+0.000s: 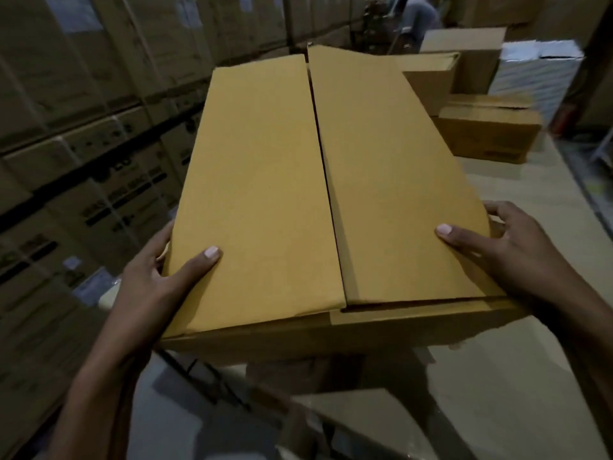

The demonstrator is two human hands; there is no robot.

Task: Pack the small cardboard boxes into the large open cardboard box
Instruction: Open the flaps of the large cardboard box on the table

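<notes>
Item: large cardboard box (325, 194); fills the middle of the view; its near end juts past the edge of the table (517, 360); whether it rests there or is lifted clear, cannot tell.
Lid: left flap (258, 194) and right flap (391, 174) folded down, meeting along a dark centre seam; right flap sits slightly proud; no tape visible; contents hidden.
Left hand (156, 277): at the box's near left corner; thumb (202, 257) laid flat on the left flap; fingers pass down the side wall, out of sight; clamping the box.
Right hand (517, 247): at the box's near right edge; thumb (461, 235) pressed on the right flap; fingers curled round the rim and wall; clamping the box.
Reason for hold: probably thumbs keep the loose flaps down while the fingers carry the sides; one hand on each side keeps a wide load level.
Stage, judged: with the flaps down, filling looks finished; sealing or moving likely follows.
Small cardboard box (487, 134): on the table, beyond the large box's right side, apart from it.
Open carton (464, 58): behind the large box's far right corner, flaps up.
White pack (537, 68): further right of that corner.
Stacked cartons (83, 127): walling the large box's left side.
Person (421, 14): far behind the large box, blurred.
</notes>
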